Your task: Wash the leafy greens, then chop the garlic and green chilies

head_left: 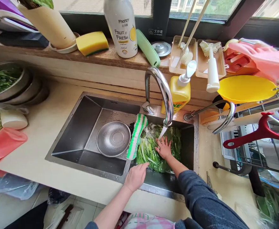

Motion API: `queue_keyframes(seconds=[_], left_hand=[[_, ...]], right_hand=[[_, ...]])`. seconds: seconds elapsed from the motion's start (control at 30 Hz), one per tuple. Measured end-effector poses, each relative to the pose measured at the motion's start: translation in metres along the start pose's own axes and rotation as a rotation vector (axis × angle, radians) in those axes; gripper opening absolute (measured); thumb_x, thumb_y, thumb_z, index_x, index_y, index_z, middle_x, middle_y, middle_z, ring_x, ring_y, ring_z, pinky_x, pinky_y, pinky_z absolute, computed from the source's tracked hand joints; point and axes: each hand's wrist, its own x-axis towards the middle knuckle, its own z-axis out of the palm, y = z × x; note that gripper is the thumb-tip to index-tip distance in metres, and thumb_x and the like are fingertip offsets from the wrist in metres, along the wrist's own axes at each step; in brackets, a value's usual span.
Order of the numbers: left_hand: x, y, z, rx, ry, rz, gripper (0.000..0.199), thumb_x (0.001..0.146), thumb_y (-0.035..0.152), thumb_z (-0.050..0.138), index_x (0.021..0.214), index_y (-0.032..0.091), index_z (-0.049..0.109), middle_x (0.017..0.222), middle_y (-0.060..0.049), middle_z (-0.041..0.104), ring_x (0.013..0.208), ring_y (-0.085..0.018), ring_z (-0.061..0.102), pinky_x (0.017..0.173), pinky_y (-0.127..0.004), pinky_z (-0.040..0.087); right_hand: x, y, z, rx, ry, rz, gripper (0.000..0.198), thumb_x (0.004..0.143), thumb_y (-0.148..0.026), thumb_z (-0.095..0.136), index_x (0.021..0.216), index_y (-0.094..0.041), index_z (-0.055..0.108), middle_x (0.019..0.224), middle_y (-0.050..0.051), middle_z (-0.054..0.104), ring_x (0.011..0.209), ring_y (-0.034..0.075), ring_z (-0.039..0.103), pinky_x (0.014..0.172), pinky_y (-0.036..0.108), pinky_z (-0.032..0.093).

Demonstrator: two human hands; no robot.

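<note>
Leafy greens (149, 152) with pale stems lie in the right sink basin (188, 143), wet under running water. My right hand (164, 148) presses on them from above, fingers spread. Just above it, the chrome faucet (164, 95) pours a stream onto the leaves. Over the basin's front edge is my left hand (136, 176), its fingers curled together at the near side of the greens; anything inside them is hidden. A green-and-white striped cloth (137, 136) drapes over the divider between the basins.
In the left basin (70, 127) sits a metal strainer (114, 139). Behind the faucet stands a yellow soap bottle (178, 95). A second, thin spout (227, 117) and a dish rack (261, 143) with a red peeler (251, 135) are on the right. Stacked bowls (22, 92) stand left.
</note>
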Motion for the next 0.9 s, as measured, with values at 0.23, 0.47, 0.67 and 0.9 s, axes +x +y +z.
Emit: queue_keyframes(seconds=[0.23,0.47,0.67,0.9], left_hand=[[-0.002,-0.001,0.002,-0.006,-0.018,-0.019,0.034,0.085,0.014,0.036,0.116,0.018,0.051,0.089,-0.006,0.066,0.077,-0.017,0.063,0.068,-0.029,0.051],[-0.002,0.000,0.001,-0.001,-0.041,-0.031,0.034,0.085,0.014,0.037,0.116,0.019,0.051,0.090,-0.006,0.066,0.078,-0.017,0.062,0.069,-0.029,0.050],[-0.001,-0.001,0.003,-0.002,-0.044,-0.033,0.035,0.085,0.014,0.036,0.117,0.018,0.050,0.091,-0.007,0.066,0.080,-0.018,0.063,0.071,-0.031,0.051],[-0.002,-0.001,0.003,-0.009,-0.058,-0.046,0.035,0.086,0.015,0.035,0.117,0.018,0.051,0.093,-0.007,0.066,0.081,-0.018,0.062,0.073,-0.031,0.050]], right_hand=[[0.003,0.015,-0.001,0.002,0.070,0.332,0.054,0.088,-0.047,0.028,0.138,-0.025,0.029,0.149,0.009,0.012,0.135,0.031,0.001,0.100,0.061,0.004],[0.001,-0.034,0.004,-0.010,0.032,0.163,0.067,0.084,-0.056,0.029,0.142,-0.031,0.008,0.150,0.003,-0.002,0.132,0.041,-0.008,0.097,0.065,-0.004],[-0.002,-0.046,0.001,0.050,-0.171,-0.072,0.064,0.083,-0.053,0.037,0.141,-0.033,0.017,0.149,0.002,0.013,0.132,0.039,-0.007,0.096,0.065,-0.009],[-0.008,-0.002,-0.012,0.112,0.080,0.353,0.049,0.086,-0.038,0.039,0.133,-0.024,0.038,0.148,0.010,0.013,0.134,0.035,0.003,0.100,0.061,0.005]])
